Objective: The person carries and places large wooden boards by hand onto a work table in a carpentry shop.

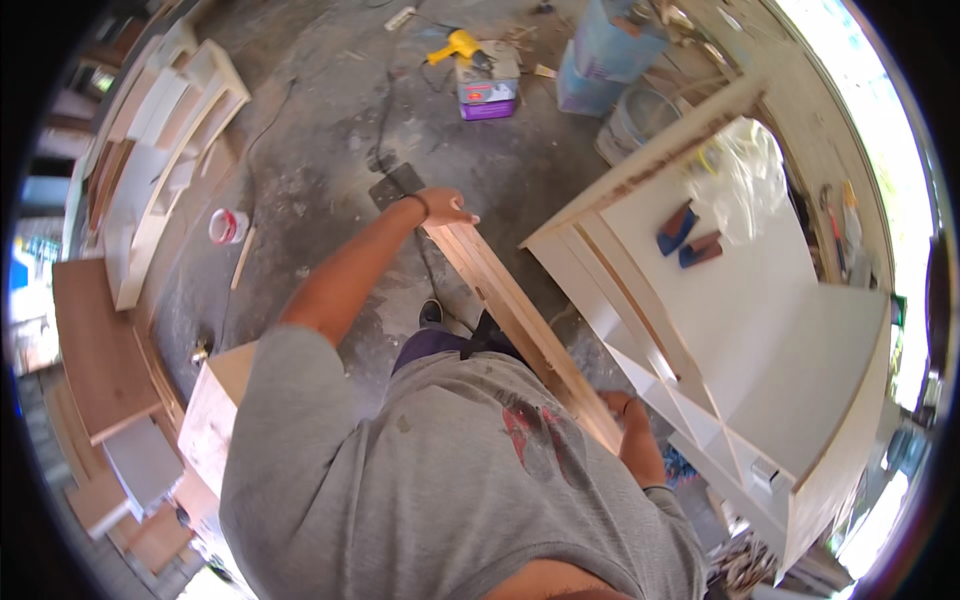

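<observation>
A long bundle of pale wooden strips [508, 303] lies slantwise in front of my body, from upper left to lower right. At its far end my left hand [447, 207] is closed round the wood, arm stretched out. My right hand [618, 405] grips the near end beside my right hip, its fingers partly hidden by the wood. Just right of the strips is a large white cabinet carcass [745, 330] with narrow wooden rails. On its white panel lie two blue-and-brown folded pieces [677, 228], perhaps sandpaper, and a crumpled clear plastic bag [742, 180].
A yellow power tool [458, 46] rests on a tin with a purple base [488, 108]. Blue containers [610, 45] and a bucket [640, 120] stand at the far right. Leftward are a shelf frame [180, 170], brown boards [105, 350], a small tub [228, 226] and floor cables.
</observation>
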The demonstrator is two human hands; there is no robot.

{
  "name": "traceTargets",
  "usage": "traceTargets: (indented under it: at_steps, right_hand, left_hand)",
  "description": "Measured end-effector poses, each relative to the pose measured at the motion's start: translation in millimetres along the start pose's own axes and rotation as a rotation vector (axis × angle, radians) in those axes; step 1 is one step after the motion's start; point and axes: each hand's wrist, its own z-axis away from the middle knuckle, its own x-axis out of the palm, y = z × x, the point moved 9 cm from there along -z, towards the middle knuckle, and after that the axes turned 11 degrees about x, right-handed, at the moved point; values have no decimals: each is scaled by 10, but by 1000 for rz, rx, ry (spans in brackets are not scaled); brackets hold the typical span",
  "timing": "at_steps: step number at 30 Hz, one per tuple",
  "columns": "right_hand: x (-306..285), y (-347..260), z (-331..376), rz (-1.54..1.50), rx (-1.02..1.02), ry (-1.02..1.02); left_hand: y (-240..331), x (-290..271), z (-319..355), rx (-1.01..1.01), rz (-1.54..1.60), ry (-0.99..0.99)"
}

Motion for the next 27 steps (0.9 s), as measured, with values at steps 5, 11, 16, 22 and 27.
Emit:
traceTargets:
  at_steps: [5, 11, 16, 22, 27]
  right_hand:
    - [-166, -611, 124, 144, -188, 165]
    - [-361, -1084, 572, 88, -367, 458]
    - [-270, -1337, 1102, 188, -366, 911]
    - [-545, -1312, 1056, 149, -403, 1224]
    - [-725, -1313, 992, 185, -439, 1307]
  left_hand:
    - [154, -94, 12, 9, 136, 399]
    - [228, -185, -204, 14, 114, 458]
    - [288, -194, -346, 14, 188, 478]
    - [259, -217, -617, 69, 242, 568]
    - [343, -200, -834, 115, 216, 540]
